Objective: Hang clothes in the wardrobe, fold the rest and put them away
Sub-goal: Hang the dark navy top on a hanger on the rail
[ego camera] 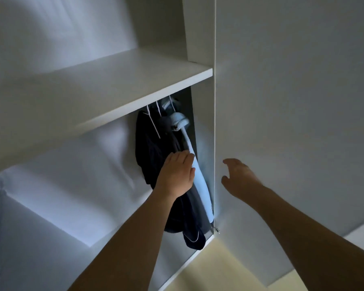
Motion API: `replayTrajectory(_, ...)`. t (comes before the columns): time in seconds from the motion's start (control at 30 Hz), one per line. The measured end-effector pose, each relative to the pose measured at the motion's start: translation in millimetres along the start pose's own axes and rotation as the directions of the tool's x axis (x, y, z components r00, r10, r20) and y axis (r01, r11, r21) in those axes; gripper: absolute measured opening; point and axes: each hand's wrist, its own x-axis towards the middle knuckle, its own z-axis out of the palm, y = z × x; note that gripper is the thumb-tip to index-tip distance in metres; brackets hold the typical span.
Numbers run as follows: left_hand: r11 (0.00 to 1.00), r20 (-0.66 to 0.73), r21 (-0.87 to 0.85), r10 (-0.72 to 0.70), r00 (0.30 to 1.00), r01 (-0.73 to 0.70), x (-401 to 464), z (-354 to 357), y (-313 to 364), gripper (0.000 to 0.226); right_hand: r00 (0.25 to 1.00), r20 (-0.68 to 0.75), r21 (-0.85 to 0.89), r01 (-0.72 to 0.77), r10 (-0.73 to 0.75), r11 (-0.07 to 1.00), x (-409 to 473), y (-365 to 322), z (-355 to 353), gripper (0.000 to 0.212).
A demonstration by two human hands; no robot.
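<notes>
a person's left hand (177, 175) presses flat, fingers straight, on a light blue garment (200, 181) hanging beside a dark garment (149, 156) on three white hangers (156, 120) under the wardrobe shelf (135, 80); the right hand (240, 177) hovers spread and empty by the door (292, 101). no writing is legible.

Dim, bluish light, deep shadow inside the wardrobe (114, 85), soft blur and wide-angle bending at edges.

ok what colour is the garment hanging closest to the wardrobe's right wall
Light blue, hanging beside dark navy clothes; the head view shows it.
</notes>
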Motion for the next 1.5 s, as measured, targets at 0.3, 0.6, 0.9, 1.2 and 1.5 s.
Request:
replayTrajectory(0.3, 0.968, 0.072, -0.195, 0.173, 0.982, -0.156, -30.8, 41.4, 55.3, 0.032, 0.977, -0.026, -0.038, -0.211, 0.210, 0.977, -78.6, 35.5, 26.3, 0.058)
replayTrajectory(0.6, 0.900, 0.180, -0.324, 0.360, 0.915, -0.290, -68.1, 39.4, 191.6, 0.040, 0.896, -0.101, 0.020, -0.432, 0.432, 0.901, -221.2, 118.8, 3.8, 0.057)
replayTrajectory(0.9, 0.802, 0.120, -0.407, 0.521, 0.845, -0.437, -129.7, 15.9, 407.3, 0.033, 0.799, -0.157, 0.068, -0.577, 0.580, 0.814, -427.0, 249.8, -39.8, 0.055)
replayTrajectory(1.2, 0.734, 0.225, -0.459, 0.642, 0.733, -0.501, -194.0, 12.4, 572.3, 0.034, 0.734, -0.107, 0.143, -0.656, 0.671, 0.741, -558.9, 342.2, -53.5, 0.055)
replayTrajectory(1.5, 0.618, 0.221, -0.507, 0.767, 0.602, -0.602, -218.2, 7.3, 741.1, 0.039, 0.610, -0.097, 0.213, -0.759, 0.786, 0.615, -686.6, 430.9, -72.5, 0.056)
